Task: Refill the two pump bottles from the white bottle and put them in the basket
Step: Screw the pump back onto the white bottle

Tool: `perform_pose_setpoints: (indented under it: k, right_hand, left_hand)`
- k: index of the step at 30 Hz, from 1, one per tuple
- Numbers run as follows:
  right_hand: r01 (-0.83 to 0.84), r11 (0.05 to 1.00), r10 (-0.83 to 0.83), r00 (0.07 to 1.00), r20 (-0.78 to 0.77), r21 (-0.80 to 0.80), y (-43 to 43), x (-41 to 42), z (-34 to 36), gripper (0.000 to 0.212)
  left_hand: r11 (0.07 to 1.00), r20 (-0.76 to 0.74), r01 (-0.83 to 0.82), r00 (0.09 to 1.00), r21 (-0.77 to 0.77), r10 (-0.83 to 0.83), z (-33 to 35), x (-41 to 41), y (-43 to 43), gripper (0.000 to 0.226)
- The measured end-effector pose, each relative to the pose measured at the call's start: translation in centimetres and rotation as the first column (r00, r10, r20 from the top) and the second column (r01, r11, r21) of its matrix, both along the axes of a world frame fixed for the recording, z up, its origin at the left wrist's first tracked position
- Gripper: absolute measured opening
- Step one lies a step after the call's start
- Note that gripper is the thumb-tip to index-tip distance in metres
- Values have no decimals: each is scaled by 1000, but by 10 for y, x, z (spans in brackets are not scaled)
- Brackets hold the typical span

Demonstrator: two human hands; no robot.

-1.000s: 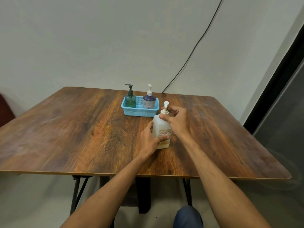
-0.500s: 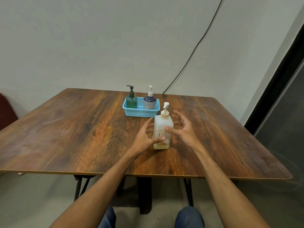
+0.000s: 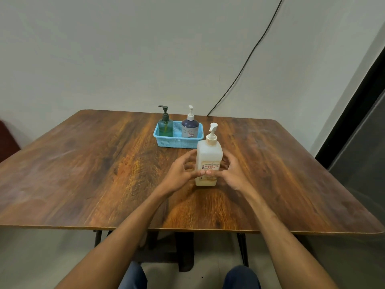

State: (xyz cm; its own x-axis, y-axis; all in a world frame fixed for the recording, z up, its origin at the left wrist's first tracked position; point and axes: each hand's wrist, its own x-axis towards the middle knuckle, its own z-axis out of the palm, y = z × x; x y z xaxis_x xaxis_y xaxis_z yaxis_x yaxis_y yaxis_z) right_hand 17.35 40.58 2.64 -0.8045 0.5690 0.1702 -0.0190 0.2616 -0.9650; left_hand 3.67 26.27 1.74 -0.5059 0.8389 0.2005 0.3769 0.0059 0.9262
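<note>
The white bottle (image 3: 209, 155) with its pump top stands upright on the wooden table (image 3: 83, 174), just in front of the blue basket (image 3: 177, 142). Inside the basket stand a green pump bottle (image 3: 165, 127) on the left and a dark blue pump bottle (image 3: 189, 128) on the right. My left hand (image 3: 179, 176) and my right hand (image 3: 235, 176) flank the white bottle's lower half. Their fingers are spread and curled. The two thumb tips meet in front of the label. Neither hand closes around the bottle.
A black cable (image 3: 239, 74) runs down the wall behind the table's far edge. A dark door frame (image 3: 364, 142) stands at the right. Part of a red seat (image 3: 6, 138) shows at the far left. My knees are under the near table edge.
My right hand left the pump head and dropped beside the white bottle. My left hand loosened its hold on the bottle's body. The bottle stays upright in place.
</note>
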Motion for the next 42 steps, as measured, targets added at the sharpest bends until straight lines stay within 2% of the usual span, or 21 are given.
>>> perform_pose_setpoints:
  k: [4, 7, 12, 22, 29, 32, 36, 38, 40, 42]
  right_hand:
    - [37, 998, -36, 999, -32, 41, 29, -21, 19, 77]
    - [74, 996, -72, 997, -36, 58, 66, -43, 34, 85]
    - [130, 991, -127, 990, -66, 32, 135, -73, 60, 78]
    - [221, 973, -216, 973, 85, -64, 263, -88, 113, 83]
    - [283, 956, -268, 948, 170, -74, 353, -87, 101, 80]
    - [318, 948, -306, 923, 232, -14, 386, -86, 87, 71]
    - [335, 932, -361, 899, 247, 141, 419, -76, 79, 53]
    - [344, 915, -393, 879, 270, 211, 431, -75, 72, 56]
    - [358, 888, -437, 854, 282, 290, 440, -78, 62, 68]
    - [357, 890, -437, 846, 306, 282, 447, -77, 54, 71]
  left_hand:
    - [1000, -37, 7, 999, 20, -6, 21, -21, 30, 75]
    - [999, -64, 7, 998, 39, -5, 37, -44, 70, 75]
    - [998, -53, 36, 998, 56, -33, 62, -78, 148, 69]
    - [996, 33, 77, 997, -43, -76, 112, -96, 295, 75]
    - [989, 102, 97, 991, -111, -85, 87, -95, 403, 81]
    - [988, 97, 84, 993, -129, -72, 67, -94, 443, 83]
    - [984, 93, 100, 992, -145, -87, 46, -94, 484, 85]
    - [984, 88, 101, 992, -149, -89, 38, -92, 499, 85]
    - [985, 85, 100, 992, -143, -88, 28, -90, 510, 85]
    - [984, 87, 99, 992, -148, -87, 19, -88, 517, 84]
